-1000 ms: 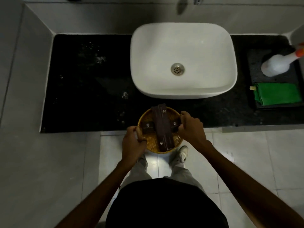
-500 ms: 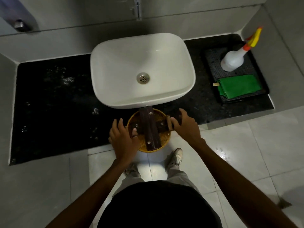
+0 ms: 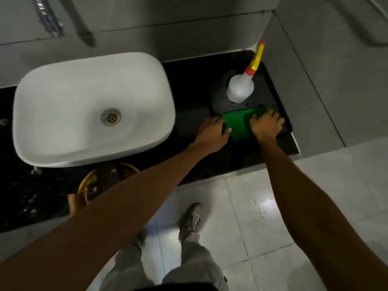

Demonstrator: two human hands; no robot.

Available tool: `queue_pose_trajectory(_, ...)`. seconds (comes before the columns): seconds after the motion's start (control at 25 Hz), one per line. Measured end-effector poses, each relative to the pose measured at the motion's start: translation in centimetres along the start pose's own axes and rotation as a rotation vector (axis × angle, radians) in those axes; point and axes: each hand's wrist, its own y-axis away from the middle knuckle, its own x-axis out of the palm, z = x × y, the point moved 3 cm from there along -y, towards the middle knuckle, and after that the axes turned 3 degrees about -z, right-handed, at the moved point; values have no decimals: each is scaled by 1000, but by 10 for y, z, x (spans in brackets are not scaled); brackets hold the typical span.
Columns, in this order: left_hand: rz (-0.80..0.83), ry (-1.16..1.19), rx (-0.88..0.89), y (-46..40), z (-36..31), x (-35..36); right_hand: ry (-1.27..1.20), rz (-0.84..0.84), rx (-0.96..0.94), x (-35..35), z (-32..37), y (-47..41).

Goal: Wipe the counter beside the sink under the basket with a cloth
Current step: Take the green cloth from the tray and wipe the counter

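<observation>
The task is at the cloth-fetching stage: no wiping of the worktop is evident yet, and the dark surface at 9 o'clock of the sink shows pale specks and droplets, so the wipe itself remains to be done. The basket sits at 7 o'clock of the frame, at the front edge of the worktop just below the sink rim, partly hidden by the left forearm; whether it rests on the worktop or on something lower cannot be told. The green cloth lies folded on the near part of a black tray at 2 o'clock of the sink, with a white spray bottle standing upright on the tray behind it. Both arms extend forward and to the right across the worktop edge. The left hand lies palm down at the left edge of the cloth, fingers curled onto it, thumb toward the centre. The right hand covers the right part of the cloth, fingers spread and pressing down over its far corner. Neither hand shows a completed grasp; both are in contact with the cloth and appear to be gathering it. Remaining steps, as judged: lift the cloth, carry it to the basket area, wipe there
</observation>
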Motion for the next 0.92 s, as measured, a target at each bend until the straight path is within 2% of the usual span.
queue_pose_trajectory(0.16, 119, -313, -131, -76, -16, 21, 187, 158, 136, 11, -14, -42)
queue_pose_trajectory(0.24, 186, -367, -178, -85, -14, 21, 212, 224, 199, 10, -17, -54)
queue_pose_trajectory(0.28, 213, -292, -196, -85, -16, 18, 205, 253, 211, 9, -20, -59)
queue_pose_trajectory(0.36, 235, 115, -267, -74, -26, 6, 43, 332, 157, 0, -22, -62)
queue_pose_trajectory(0.44, 178, 637, -361, -52, -35, -19, -439, 401, 55, -17, -14, -58)
queue_pose_trajectory(0.52, 73, 1042, -456, -17, -36, -58, -1126, 600, 99, -37, 4, -25)
queue_pose_trajectory(0.6, -17, 1380, -515, 32, -21, -95, -1767, 833, 90, -44, 38, 42)
queue_pose_trajectory(0.68, -61, 1583, -498, 90, 10, -130, -2111, 1011, 46, -33, 92, 134)
queue_pose_trajectory(0.72, -72, 1587, -475, 117, 28, -146, -2149, 1046, 72, -21, 122, 180)
queue_pose_trajectory(0.8, -181, 1374, -420, 171, 76, -179, -2089, 1030, 172, -2, 188, 263)
queue_pose_trajectory(0.92, -665, 949, -209, 264, 176, -238, -1945, 1103, 207, 18, 291, 364)
